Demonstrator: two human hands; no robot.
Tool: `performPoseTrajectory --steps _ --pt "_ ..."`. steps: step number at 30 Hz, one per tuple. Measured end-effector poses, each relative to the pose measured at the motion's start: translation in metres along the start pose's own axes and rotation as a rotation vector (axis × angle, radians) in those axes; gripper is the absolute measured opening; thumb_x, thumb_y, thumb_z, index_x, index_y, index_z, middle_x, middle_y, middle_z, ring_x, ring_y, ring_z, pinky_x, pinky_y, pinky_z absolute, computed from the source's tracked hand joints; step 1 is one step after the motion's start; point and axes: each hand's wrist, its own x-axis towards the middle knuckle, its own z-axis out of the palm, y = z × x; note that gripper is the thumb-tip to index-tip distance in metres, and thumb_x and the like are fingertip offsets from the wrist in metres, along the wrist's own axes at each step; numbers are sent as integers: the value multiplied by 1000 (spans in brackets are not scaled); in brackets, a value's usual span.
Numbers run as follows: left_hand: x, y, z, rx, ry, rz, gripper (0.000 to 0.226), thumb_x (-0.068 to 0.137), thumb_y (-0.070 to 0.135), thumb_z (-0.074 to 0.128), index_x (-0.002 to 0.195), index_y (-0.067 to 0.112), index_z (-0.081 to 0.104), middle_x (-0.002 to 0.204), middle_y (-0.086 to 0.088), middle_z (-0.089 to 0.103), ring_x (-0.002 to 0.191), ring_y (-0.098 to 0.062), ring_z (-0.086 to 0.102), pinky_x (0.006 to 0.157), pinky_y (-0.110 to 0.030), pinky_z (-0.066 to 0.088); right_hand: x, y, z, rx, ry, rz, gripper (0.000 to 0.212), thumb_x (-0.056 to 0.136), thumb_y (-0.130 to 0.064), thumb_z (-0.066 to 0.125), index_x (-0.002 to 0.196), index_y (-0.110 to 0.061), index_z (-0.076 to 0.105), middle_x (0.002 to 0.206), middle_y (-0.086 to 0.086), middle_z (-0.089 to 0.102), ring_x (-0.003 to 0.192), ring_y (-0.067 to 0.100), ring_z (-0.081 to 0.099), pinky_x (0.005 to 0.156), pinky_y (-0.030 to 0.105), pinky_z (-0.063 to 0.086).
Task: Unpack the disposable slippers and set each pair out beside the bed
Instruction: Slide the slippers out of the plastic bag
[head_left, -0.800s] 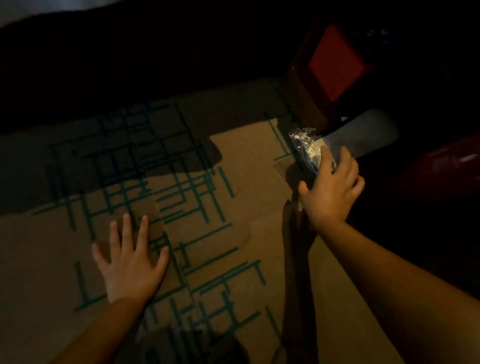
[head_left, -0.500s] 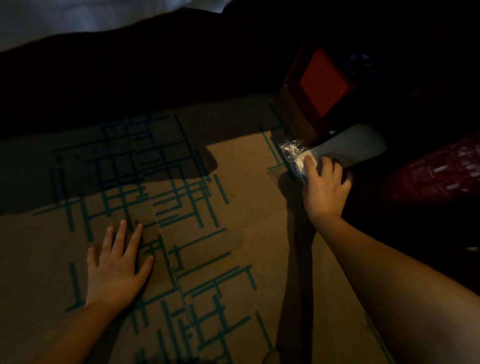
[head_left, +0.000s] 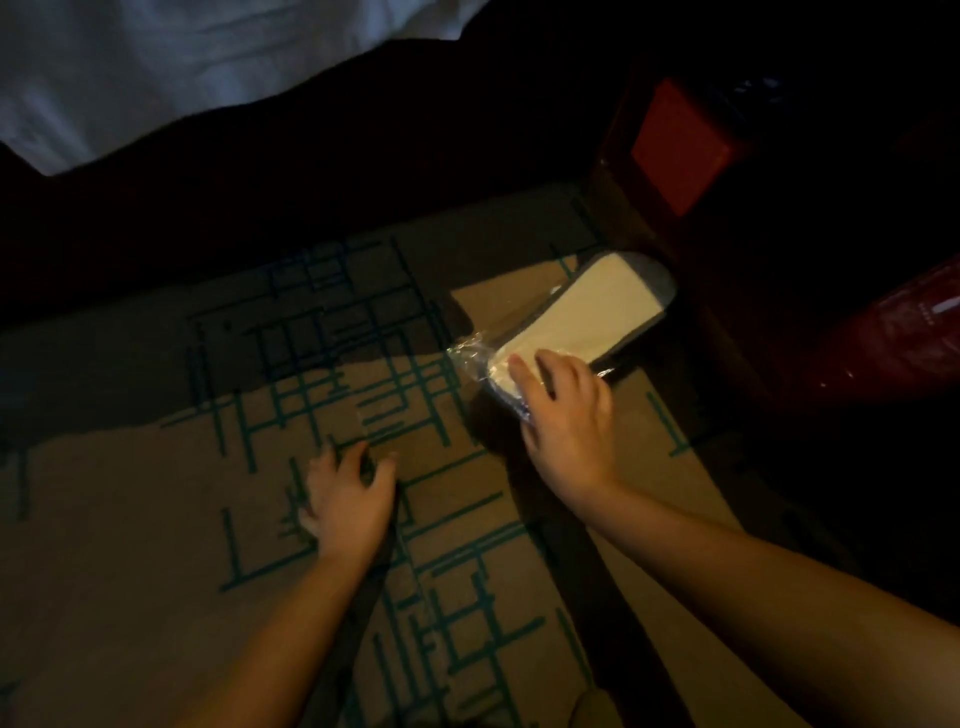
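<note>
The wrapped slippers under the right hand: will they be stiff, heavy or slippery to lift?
The wrapped slippers look flat and thin, so probably light and somewhat bendy. Their clear film glints and crinkles at one end, so likely slippery under the right hand.

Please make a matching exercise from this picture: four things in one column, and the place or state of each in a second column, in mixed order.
1. right hand
2. left hand
3. wrapped slippers
4. white bedding

a. top left of the view
b. fingers curled on the patterned carpet
c. on the floor, in clear plastic
d. resting on the pack's near end

Pairs: 1-d, 2-b, 3-c, 4-a
</note>
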Motion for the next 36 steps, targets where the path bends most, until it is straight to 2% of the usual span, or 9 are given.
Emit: performPoseTrajectory --steps 5,12,16,19,22,25,29,31,36 --pt "-5 37 -15 -1101 -480 -342 33 89 37 49 119 25 54 113 -5 64 101 -22 62 82 -36 51 -15 -42 10 142 -136 -206 66 68 -17 73 130 -19 50 127 13 56 116 33 53 90 45 47" --pt "-12 -3 -37 -1033 -237 -434 16 87 4 55 83 19 59 83 -6 67 75 -15 66 59 -25 57 -16 -65 20 329 -494 -486 73 76 -43 61 141 -32 31 147 2 31 136 22 24 109 45 28" --pt "-16 -25 -61 -1236 -152 -423 17 88 4 53 95 18 61 93 -7 70 77 -15 71 61 -24 60 -3 -88 15 786 -445 126 72 79 -40 66 141 -31 31 145 2 32 134 21 27 108 39 29" --pt "-20 -37 -68 -1386 -154 -417 21 88 4 52 104 16 59 88 -7 76 78 -17 73 61 -26 60 14 -106 11 1279 -825 731 61 82 -29 67 136 -15 40 120 11 59 103 25 59 85 37 51" --pt "-28 -44 -67 -1450 -229 -421 33 87 6 53 119 13 55 103 -10 72 88 -19 72 65 -27 60 18 -122 12 1456 -959 823 39 86 -13 62 122 -7 51 90 8 65 75 19 63 57 27 54" --pt "-32 -44 -73 -1112 -248 -327 47 84 15 61 128 18 46 127 -14 60 101 -19 68 74 -28 60 18 -126 19 1404 -895 810 35 85 -7 62 118 -15 52 103 10 63 84 22 62 57 28 52" --pt "-32 -41 -87 44 193 282 92 74 31 72 145 31 13 149 -3 32 136 -16 32 111 -39 32 21 -113 22 1351 -836 790 28 85 -6 62 104 -24 53 104 8 64 90 25 63 64 31 53" --pt "-34 -35 -86 202 170 520 69 79 29 65 139 27 32 138 0 48 129 -13 41 110 -40 34 22 -109 19 1334 -816 770 30 85 -7 62 107 -24 52 94 4 64 80 20 63 57 28 51" --pt "-43 -28 -75 264 120 627 26 85 21 60 110 18 65 114 -2 66 109 -17 59 99 -34 41 20 -101 16 1339 -788 760 55 83 -10 65 132 -19 45 113 13 62 87 25 62 64 33 53"
